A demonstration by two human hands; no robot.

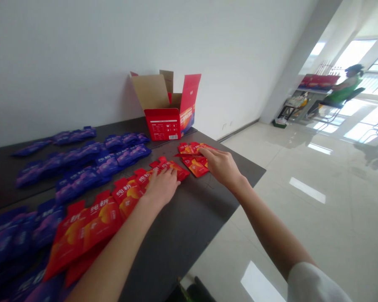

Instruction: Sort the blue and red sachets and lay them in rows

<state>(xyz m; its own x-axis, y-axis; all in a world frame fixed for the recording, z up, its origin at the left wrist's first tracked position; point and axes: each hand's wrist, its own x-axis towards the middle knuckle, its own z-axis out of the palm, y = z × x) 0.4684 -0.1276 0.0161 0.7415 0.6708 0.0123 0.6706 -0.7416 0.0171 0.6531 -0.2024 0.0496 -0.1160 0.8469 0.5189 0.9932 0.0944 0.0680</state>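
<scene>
My right hand (219,163) pinches a red packet (189,155) by its edge, over a small group of red packets (198,168) near the table's right end. The held packet is seen nearly edge-on. My left hand (164,183) lies on the far end of a row of overlapping red packets (127,193), fingers stretched over the last packet (177,168). Its fingertips touch the packet's surface. My left forearm covers part of the nearer red packets (102,216).
Rows of blue-purple packets (82,181) lie along the dark table (176,235). A red carton (164,123) with raised flaps stands against the wall. Shiny floor (290,235) extends to the right, where a person in green (345,90) sits at another table.
</scene>
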